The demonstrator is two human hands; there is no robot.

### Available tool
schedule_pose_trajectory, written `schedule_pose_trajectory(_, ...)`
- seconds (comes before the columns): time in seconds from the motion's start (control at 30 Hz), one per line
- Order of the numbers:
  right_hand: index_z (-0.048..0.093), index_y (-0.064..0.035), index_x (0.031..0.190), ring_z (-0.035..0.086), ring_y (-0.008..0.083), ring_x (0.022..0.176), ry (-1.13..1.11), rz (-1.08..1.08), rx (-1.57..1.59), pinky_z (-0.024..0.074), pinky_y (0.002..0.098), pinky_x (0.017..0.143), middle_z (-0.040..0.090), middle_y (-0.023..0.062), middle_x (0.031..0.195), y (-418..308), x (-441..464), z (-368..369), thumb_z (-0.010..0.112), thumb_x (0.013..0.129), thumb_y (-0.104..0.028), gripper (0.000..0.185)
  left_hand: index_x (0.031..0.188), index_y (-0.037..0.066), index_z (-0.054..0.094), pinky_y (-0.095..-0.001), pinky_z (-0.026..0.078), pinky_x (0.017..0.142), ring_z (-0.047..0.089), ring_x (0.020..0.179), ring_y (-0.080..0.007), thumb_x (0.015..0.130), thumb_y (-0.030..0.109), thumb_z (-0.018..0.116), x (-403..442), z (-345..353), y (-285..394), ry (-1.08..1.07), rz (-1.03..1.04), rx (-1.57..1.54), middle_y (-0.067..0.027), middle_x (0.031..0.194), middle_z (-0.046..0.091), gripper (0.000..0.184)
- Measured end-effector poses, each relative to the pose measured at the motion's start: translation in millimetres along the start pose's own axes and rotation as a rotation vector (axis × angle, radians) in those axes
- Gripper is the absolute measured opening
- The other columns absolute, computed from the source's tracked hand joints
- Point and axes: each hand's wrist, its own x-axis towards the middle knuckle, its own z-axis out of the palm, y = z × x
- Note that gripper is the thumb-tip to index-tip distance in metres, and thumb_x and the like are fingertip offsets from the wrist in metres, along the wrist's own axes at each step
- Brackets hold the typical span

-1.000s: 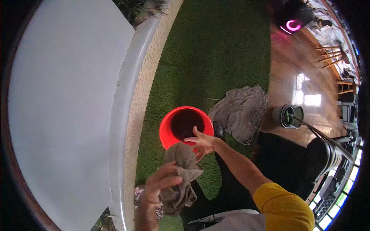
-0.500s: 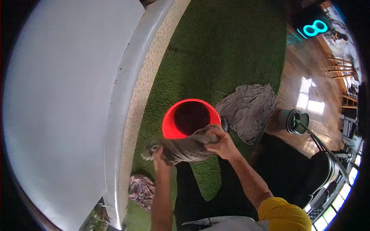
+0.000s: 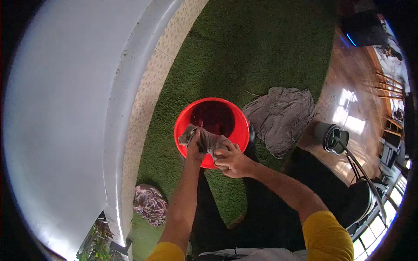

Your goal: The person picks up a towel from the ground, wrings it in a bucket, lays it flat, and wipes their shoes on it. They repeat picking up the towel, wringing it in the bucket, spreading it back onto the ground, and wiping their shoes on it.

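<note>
A twisted grey-brown cloth (image 3: 208, 141) is bunched between my two hands, over the near part of a red bucket (image 3: 240, 126). Dark liquid (image 3: 214, 114) shows inside the bucket. Wrapped round the cloth's left end is my left hand (image 3: 196, 148), with a loose flap sticking out past the thumb. My right hand (image 3: 233, 161) grips the other end, fingers curled over it at the bucket's near rim. Another grey cloth (image 3: 281, 117) lies spread on the green turf just right of the bucket.
A patterned bundled cloth (image 3: 150, 205) lies on the turf at lower left. Along the left runs a white ledge (image 3: 114, 100) with a tiled side. A mop bucket (image 3: 333, 138) with a handle stands on the shiny floor to the right, near a dark chair (image 3: 359, 200).
Both hands have moved forward and closer together, bringing the cloth from in front of the bucket to over its opening. The cloth is now more tightly bunched.
</note>
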Motion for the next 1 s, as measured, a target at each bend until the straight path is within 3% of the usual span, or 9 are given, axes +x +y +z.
schedule_pose_trajectory(0.27, 0.053, -0.0057, 0.101, 0.058, 0.017, 0.085, 1.026, 0.914, 1.424, 0.0497, 0.0326, 0.07, 0.057, 0.0078, 0.095, 45, -38, 55, 0.058, 0.089, -0.028, 0.026, 0.116, 0.004, 0.05, -0.0379, 0.048, 0.086, 0.056, 0.101, -0.0226, 0.078, -0.004, 0.061, -59, 13, 2, 0.072, 0.714, 0.621, -0.0083, 0.113, 0.056, 0.041)
schedule_pose_trajectory(0.37, 0.05, -0.007, 0.109, 0.059, 0.0192, 0.089, 0.976, 1.139, 1.547, 0.0506, 0.0355, 0.074, 0.057, 0.0087, 0.099, 8, -15, 35, 0.056, 0.091, -0.027, 0.027, 0.121, 0.005, 0.042, -0.0386, 0.044, 0.093, 0.052, 0.106, -0.0236, 0.073, 0.001, 0.068, -98, 15, 5, 0.006, 0.869, 1.027, -0.0096, 0.116, 0.052, 0.055)
schedule_pose_trajectory(0.43, 0.036, -0.0078, 0.128, 0.057, 0.0244, 0.101, 0.682, 1.068, 1.86, 0.0466, 0.0421, 0.088, 0.05, 0.0132, 0.119, 13, -31, 61, 0.066, 0.082, -0.035, 0.061, 0.121, 0.005, 0.04, -0.0386, 0.043, 0.093, 0.051, 0.107, -0.0232, 0.07, 0.005, 0.073, -145, 63, 19, -0.019, 1.042, 1.349, -0.0093, 0.115, 0.051, 0.06)
schedule_pose_trajectory(0.5, 0.035, -0.008, 0.131, 0.056, 0.0273, 0.105, 0.559, 0.932, 2.238, 0.0479, 0.0442, 0.087, 0.048, 0.0142, 0.125, 8, -36, 80, 0.066, 0.082, -0.031, 0.062, 0.119, 0.005, 0.039, -0.038, 0.043, 0.091, 0.05, 0.105, -0.0225, 0.067, 0.007, 0.075, -167, 73, 14, -0.017, 0.525, 0.293, -0.0091, 0.115, 0.05, 0.064)
schedule_pose_trajectory(0.57, 0.037, -0.008, 0.132, 0.055, 0.0288, 0.108, 0.515, 0.906, 2.529, 0.0484, 0.0446, 0.087, 0.047, 0.0148, 0.128, -8, -30, 67, 0.068, 0.081, -0.024, 0.062, 0.117, 0.005, 0.039, -0.0379, 0.042, 0.091, 0.05, 0.104, -0.0219, 0.066, 0.009, 0.076, -175, 68, 11, -0.042, 0.511, 0.199, -0.0089, 0.114, 0.05, 0.063)
schedule_pose_trajectory(0.6, 0.038, -0.0079, 0.132, 0.054, 0.0292, 0.11, 0.517, 0.917, 2.66, 0.0484, 0.0444, 0.088, 0.046, 0.015, 0.13, -15, -25, 58, 0.069, 0.079, -0.021, 0.063, 0.115, 0.005, 0.04, -0.0381, 0.042, 0.091, 0.05, 0.104, -0.0216, 0.066, 0.01, 0.076, -173, 61, 9, -0.066, 0.773, 0.627, -0.0088, 0.113, 0.051, 0.061)
schedule_pose_trajectory(0.63, 0.042, -0.0068, 0.128, 0.053, 0.0291, 0.111, 0.581, 0.92, 2.522, 0.0478, 0.0433, 0.089, 0.046, 0.0149, 0.129, -13, -26, 55, 0.07, 0.077, -0.016, 0.059, 0.113, 0.004, 0.041, -0.0383, 0.042, 0.091, 0.05, 0.104, -0.0213, 0.066, 0.011, 0.076, -172, 54, 8, -0.085, 1.021, 1.065, -0.0088, 0.112, 0.051, 0.059)
schedule_pose_trajectory(0.8, 0.054, -0.0061, 0.115, 0.051, 0.0286, 0.113, 0.766, 0.811, 1.685, 0.0465, 0.0378, 0.09, 0.045, 0.0146, 0.129, -18, -21, -12, 0.072, 0.066, 0.001, 0.052, 0.124, 0.006, 0.046, -0.049, 0.039, 0.096, 0.051, 0.111, -0.0309, 0.086, 0.044, 0.052, -170, 17, 17, 0.01, 0.425, 0.211, -0.0121, 0.123, 0.052, 0.054)
schedule_pose_trajectory(1.0, 0.061, -0.0086, 0.093, 0.053, 0.0303, 0.108, 0.406, 0.279, 0.472, 0.0451, 0.039, 0.091, 0.049, 0.0158, 0.119, -81, 6, -87, 0.071, 0.059, -0.002, 0.037, 0.116, 0.003, 0.052, -0.0481, 0.043, 0.092, 0.055, 0.105, -0.0294, 0.087, 0.044, 0.049, -142, 33, 26, 0.067, -0.241, -0.144, -0.0139, 0.116, 0.056, 0.05)
